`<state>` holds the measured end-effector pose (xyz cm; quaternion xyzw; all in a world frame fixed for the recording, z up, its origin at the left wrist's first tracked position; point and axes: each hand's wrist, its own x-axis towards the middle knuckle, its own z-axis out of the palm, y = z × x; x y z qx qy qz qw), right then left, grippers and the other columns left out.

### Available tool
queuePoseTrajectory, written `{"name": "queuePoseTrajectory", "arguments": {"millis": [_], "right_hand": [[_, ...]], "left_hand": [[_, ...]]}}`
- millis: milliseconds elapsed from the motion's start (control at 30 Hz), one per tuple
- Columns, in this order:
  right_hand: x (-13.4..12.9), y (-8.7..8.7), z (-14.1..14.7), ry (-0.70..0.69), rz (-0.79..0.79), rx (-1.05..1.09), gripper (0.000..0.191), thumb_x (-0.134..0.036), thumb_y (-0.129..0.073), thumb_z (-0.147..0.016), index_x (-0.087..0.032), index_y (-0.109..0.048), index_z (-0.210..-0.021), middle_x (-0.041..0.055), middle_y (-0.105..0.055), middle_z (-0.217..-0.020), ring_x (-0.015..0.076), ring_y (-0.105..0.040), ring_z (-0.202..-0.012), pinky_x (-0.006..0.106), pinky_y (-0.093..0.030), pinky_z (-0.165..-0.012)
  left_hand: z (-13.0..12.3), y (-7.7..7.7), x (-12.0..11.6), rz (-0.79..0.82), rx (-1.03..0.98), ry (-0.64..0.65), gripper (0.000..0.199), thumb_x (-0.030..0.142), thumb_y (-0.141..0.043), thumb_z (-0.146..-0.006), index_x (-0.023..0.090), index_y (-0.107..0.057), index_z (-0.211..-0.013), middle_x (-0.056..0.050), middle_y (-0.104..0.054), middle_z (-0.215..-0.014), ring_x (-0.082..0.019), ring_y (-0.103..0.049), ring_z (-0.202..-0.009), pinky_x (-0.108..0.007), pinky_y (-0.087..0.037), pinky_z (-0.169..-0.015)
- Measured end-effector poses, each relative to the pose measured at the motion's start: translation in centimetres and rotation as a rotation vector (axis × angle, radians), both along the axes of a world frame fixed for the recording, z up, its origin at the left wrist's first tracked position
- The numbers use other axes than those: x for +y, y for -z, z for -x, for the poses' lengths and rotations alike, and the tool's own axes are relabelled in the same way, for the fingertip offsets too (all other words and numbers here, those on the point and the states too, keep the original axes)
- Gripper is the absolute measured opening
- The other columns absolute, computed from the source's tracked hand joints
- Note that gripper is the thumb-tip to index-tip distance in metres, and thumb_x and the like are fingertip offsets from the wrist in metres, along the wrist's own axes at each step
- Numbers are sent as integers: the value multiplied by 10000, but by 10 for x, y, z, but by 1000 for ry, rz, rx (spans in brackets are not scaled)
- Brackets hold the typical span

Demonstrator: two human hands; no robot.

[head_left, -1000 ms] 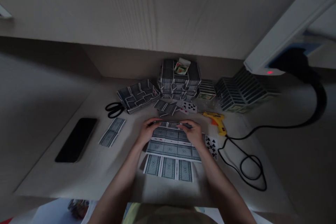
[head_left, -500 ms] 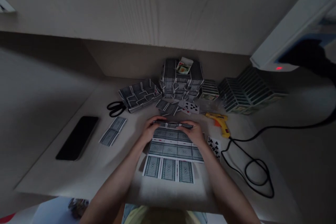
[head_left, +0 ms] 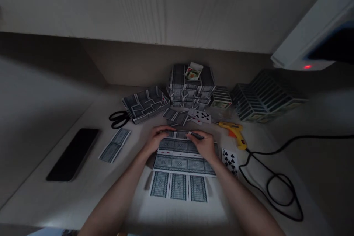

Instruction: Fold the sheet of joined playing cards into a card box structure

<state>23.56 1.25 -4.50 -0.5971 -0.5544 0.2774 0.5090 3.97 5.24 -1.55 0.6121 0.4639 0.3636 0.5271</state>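
Grey card strip [head_left: 179, 135]: left hand [head_left: 155, 140] and right hand [head_left: 207, 145] fingers hold its ends, tabletop [head_left: 91, 180] spreading leftward.

Through the camera, I am holding both bare arms out in front. My left arm [head_left: 118, 188] is slanting in to the right, and my right arm [head_left: 243, 195] is slanting in to the left. My left hand [head_left: 156, 138] and right hand [head_left: 206, 144] are facing each other, close but not touching. My fingers [head_left: 164, 128] are curling on the far side, my thumbs [head_left: 192, 138] are sitting nearer me, and both hands are pinching.
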Motion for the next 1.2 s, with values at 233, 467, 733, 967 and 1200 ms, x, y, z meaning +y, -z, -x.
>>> {"name": "queuePoseTrajectory", "arguments": {"millis": [233, 467, 733, 967, 1200], "right_hand": [[-3, -1, -1, -65, -26, 27, 221, -341, -662, -643, -198, -700, -808, 41, -707, -814, 196, -654, -756, 304, -518, -725], [-6, -4, 0, -196, -7, 63, 225, -327, -652, -660, -247, -691, -866, 18, -701, -867, 199, -650, -808, 326, -521, -751], [-4, -2, 4, -81, -33, 14, 163, -360, -647, -656, -219, -698, -720, 26, -706, -735, 190, -649, -688, 305, -519, -667], [-4, -1, 3, -56, -24, 14, 183, -372, -649, -648, -206, -697, -707, 30, -704, -715, 187, -646, -670, 294, -515, -645], [-2, -4, 2, -88, 26, 52, 180, -373, -662, -629, -216, -696, -709, 25, -704, -722, 188, -645, -685, 292, -519, -638]], "left_hand": [[4, -5, -4, 12, 132, 28, 277, 374, -656, -619, 166, -699, -796, -39, -695, -817, -186, -613, -772, -252, -463, -696], [3, 0, -9, -83, 173, -38, 195, 345, -665, -618, 175, -693, -710, -11, -681, -685, -153, -602, -647, -230, -460, -593], [-3, 8, -13, -226, 257, -134, 159, 319, -640, -646, 165, -662, -677, 4, -660, -654, -121, -574, -600, -210, -434, -575], [-4, 5, -14, -277, 324, -162, 164, 321, -628, -654, 158, -641, -652, 1, -648, -639, -125, -570, -602, -218, -422, -574], [1, 3, -8, -265, 253, -18, 142, 304, -616, -670, 166, -648, -669, -10, -653, -674, -133, -578, -659, -227, -422, -624]]}}
